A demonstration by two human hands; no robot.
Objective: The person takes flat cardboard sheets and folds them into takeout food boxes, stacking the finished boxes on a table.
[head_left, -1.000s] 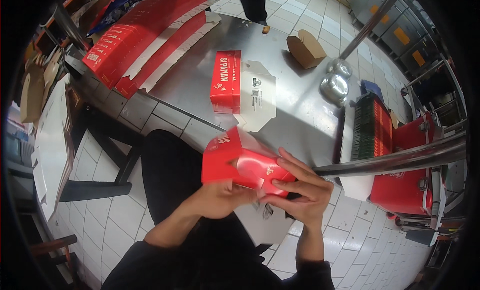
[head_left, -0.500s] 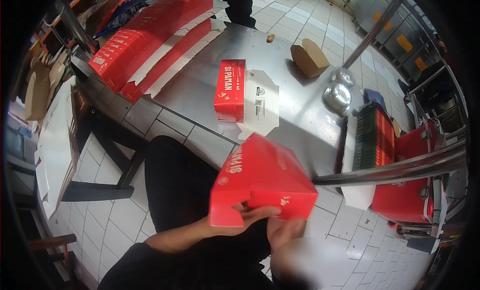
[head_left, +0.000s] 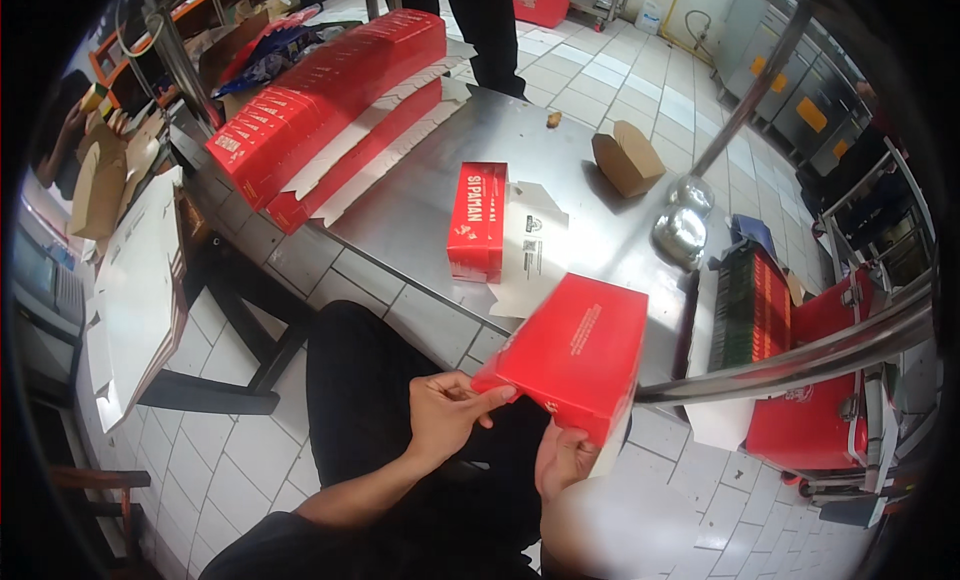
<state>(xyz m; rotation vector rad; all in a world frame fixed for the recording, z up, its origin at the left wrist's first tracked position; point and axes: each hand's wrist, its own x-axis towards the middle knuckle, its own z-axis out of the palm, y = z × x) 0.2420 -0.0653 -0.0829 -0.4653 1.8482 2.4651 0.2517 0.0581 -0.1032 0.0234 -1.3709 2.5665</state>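
Observation:
A red cardboard box is held up in front of me, over the near edge of the metal table. My left hand pinches its left edge between thumb and fingers. At its lower right corner, my right hand grips the cardboard, thumb on the near side. Beyond it on the table stands another red box, its white flap spread out to the right. Part of my right forearm is lost in a pale blur.
Long rows of nested red boxes lie at the table's far left. An open brown carton rests near the far right edge of the metal table. Metal poles rise at the right, beside a red case. Someone's dark-trousered legs stand behind.
The held box has turned, so a broad plain red panel now faces me. My left hand has shifted from under the box to its left edge. The whole view has tilted slightly.

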